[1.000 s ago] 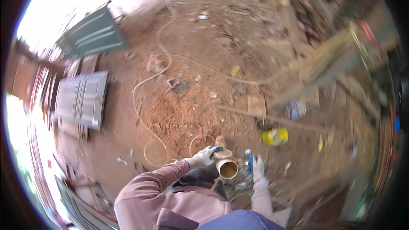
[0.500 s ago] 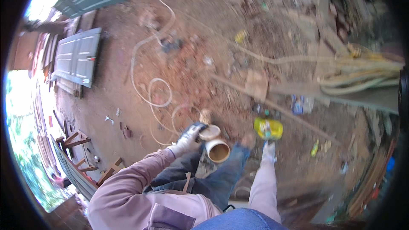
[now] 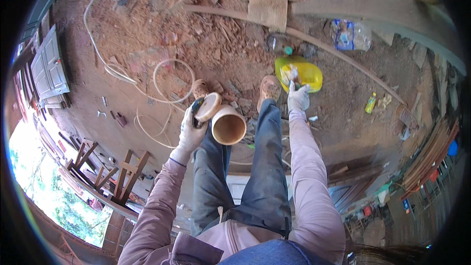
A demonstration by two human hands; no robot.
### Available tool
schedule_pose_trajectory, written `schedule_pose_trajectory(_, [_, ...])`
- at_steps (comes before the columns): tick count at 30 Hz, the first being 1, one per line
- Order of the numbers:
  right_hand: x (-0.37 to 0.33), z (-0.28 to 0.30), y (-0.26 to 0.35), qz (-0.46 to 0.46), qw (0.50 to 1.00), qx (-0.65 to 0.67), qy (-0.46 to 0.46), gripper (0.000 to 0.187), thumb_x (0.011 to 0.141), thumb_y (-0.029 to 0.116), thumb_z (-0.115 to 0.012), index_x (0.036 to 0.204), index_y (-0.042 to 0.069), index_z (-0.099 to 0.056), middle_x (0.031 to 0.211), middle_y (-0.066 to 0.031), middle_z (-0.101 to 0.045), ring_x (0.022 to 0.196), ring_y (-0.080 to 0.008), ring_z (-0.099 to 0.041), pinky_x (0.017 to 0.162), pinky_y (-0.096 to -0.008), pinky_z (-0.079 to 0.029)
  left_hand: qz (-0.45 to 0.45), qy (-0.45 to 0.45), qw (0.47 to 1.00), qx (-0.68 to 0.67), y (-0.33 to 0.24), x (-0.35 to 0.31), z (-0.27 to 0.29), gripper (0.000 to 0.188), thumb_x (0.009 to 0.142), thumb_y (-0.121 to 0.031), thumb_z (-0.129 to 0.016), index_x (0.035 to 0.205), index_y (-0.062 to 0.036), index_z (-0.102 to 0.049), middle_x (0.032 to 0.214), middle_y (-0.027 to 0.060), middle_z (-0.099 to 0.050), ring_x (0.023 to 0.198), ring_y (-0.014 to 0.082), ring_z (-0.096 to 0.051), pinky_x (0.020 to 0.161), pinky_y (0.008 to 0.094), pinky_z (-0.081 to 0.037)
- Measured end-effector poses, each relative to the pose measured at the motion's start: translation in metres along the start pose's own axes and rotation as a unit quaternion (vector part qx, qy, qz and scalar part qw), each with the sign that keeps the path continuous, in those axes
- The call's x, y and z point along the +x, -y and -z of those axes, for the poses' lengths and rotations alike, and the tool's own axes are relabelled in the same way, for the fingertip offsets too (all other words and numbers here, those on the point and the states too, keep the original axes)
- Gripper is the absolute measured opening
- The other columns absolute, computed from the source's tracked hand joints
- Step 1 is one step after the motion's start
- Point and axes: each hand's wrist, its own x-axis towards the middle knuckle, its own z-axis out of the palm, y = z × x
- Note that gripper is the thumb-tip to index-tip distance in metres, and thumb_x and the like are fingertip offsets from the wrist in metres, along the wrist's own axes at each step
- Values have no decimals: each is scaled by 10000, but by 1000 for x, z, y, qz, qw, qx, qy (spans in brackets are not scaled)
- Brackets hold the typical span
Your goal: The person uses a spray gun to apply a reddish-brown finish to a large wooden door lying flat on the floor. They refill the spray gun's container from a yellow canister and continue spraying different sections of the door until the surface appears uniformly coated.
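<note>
My gloved left hand (image 3: 189, 135) is closed at a round, pale lid (image 3: 208, 107). Right against the lid is a cream-coloured tub (image 3: 229, 125), tilted so that its open mouth shows a brownish inside. My gloved right hand (image 3: 298, 99) reaches forward, its fingers closed at the near edge of a shallow yellow container (image 3: 310, 75). Something white and greyish lies in the container beside my fingertips; its kind is unclear. Whether the container hangs from my hand or rests on the ground is hard to judge.
Looped pale hose (image 3: 171, 61) lies on the dirt. Ahead are a cardboard piece (image 3: 267, 7), a long wooden strip (image 3: 321, 44) and a blue-and-clear plastic package (image 3: 349, 35). A small yellow bottle (image 3: 370, 103) lies at right. Wooden frames (image 3: 128, 174) and a panelled door (image 3: 50, 68) stand left.
The view has tilted down and swung, so the ground appears closer. My left hand with lid and tub has moved left relative to my feet. My right hand stays at the yellow container.
</note>
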Motion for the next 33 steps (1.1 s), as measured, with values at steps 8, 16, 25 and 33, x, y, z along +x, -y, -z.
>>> schedule_pose_trajectory(8, [7,-16,-41,264,943,-43,-198,410,869,462,-669,994,100,-523,841,-90,-607,782,-317,-612,687,-466,-460,-36,66,996,45,29,38,-41,602,848,-27,-698,1406,-29,-474,1356,175,-562,1281,294,-544,1085,389,-426])
schedule_pose_trajectory(16, [52,42,-63,639,732,-234,-29,179,894,226,-576,1072,204,-579,1069,-72,-554,982,-244,-534,790,-398,-446,-113,122,982,85,33,78,-40,634,786,-24,-702,1380,-38,-482,1252,222,-567,1197,413,-557,1024,437,-458])
schedule_pose_trajectory(25, [27,56,-51,364,931,-23,-30,447,777,174,-761,1172,142,-554,1211,-134,-536,1106,-359,-552,934,-463,-471,-138,121,979,91,46,80,-39,638,785,-6,-693,1382,-28,-472,1230,211,-568,1170,399,-571,1003,421,-470])
schedule_pose_trajectory(33, [45,92,39,387,907,126,-111,543,741,143,-815,1209,99,-542,1199,-160,-552,1130,-359,-557,940,-446,-489,-85,105,988,75,52,69,-42,588,843,-39,-732,1381,-29,-496,1365,184,-560,1279,315,-545,1068,397,-437])
